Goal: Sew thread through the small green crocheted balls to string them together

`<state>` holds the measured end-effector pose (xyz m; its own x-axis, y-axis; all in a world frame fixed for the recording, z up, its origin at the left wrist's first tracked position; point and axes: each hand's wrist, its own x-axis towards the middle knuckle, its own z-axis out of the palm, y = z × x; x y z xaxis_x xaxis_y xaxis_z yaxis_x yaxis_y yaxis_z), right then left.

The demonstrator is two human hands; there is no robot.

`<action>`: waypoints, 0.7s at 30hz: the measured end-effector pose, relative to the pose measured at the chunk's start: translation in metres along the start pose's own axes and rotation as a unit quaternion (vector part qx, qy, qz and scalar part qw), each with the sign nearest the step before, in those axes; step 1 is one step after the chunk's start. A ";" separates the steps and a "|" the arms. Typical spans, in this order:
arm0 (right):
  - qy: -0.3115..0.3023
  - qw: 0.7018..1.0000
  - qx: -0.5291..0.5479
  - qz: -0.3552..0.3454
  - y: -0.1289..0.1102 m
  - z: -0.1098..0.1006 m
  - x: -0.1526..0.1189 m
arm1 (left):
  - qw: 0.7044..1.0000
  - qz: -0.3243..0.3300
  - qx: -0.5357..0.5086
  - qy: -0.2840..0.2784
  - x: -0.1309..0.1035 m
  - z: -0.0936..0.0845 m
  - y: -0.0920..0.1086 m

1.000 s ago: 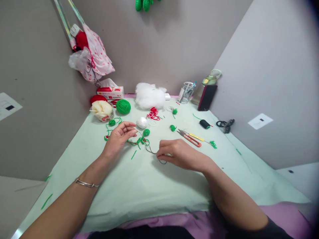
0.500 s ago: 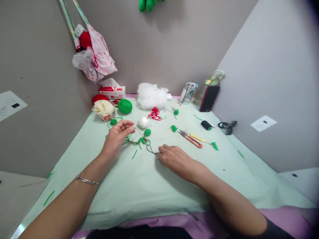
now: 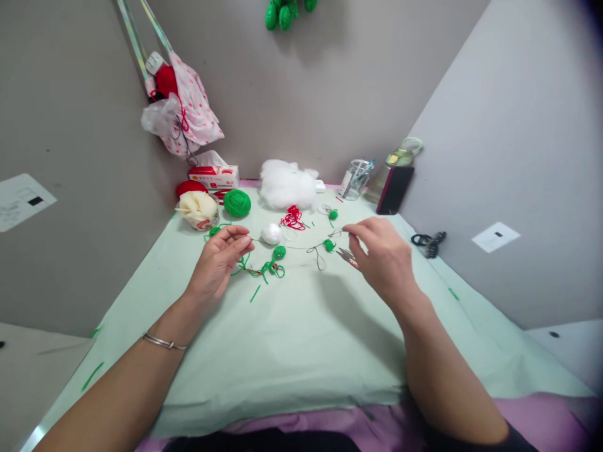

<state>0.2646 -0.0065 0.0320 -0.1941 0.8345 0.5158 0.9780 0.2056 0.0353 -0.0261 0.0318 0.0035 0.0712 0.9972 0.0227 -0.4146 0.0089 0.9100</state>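
A thin dark thread runs between my two hands above the table, with a loose loop and tangle near its right part. My left hand pinches one end; whether a needle is in its fingertips is too small to tell. My right hand pinches the thread's other side, raised over the scissors, which it partly covers. Under the thread lie a small green crocheted ball and tangled green yarn with bits of red. A white yarn ball sits just behind.
White stuffing lies at the back, near a red yarn tangle. A green yarn ball, a tissue box and a cup stand back left. A jar, a bottle and a phone stand back right.
My right hand has lifted and moved up and to the right, drawing the dark thread out between the hands. My left hand has stayed almost in place, still pinching.
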 end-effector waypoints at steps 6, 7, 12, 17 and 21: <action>-0.071 0.997 0.033 0.026 0.011 0.000 0.000 | 0.999 -0.008 0.034 -0.014 -0.004 0.004 -0.002; -0.036 0.996 0.068 0.046 0.012 -0.001 0.000 | 0.999 -0.006 0.037 -0.018 -0.004 0.004 -0.003; 0.013 0.959 0.263 0.101 0.009 -0.004 0.004 | 0.995 0.017 0.083 -0.054 -0.008 0.007 -0.011; -0.050 0.862 0.474 0.172 0.003 -0.007 0.008 | 0.983 0.010 0.143 -0.114 -0.015 0.011 -0.019; -0.111 0.743 0.635 0.179 -0.007 0.003 0.007 | 0.979 -0.003 0.154 -0.132 -0.018 0.013 -0.022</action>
<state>0.2565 -0.0003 0.0325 -0.0844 0.9869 0.1373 0.1367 0.1479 -0.9795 -0.0062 0.0124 -0.0119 0.3218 0.9428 0.0870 -0.1235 -0.0492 0.9911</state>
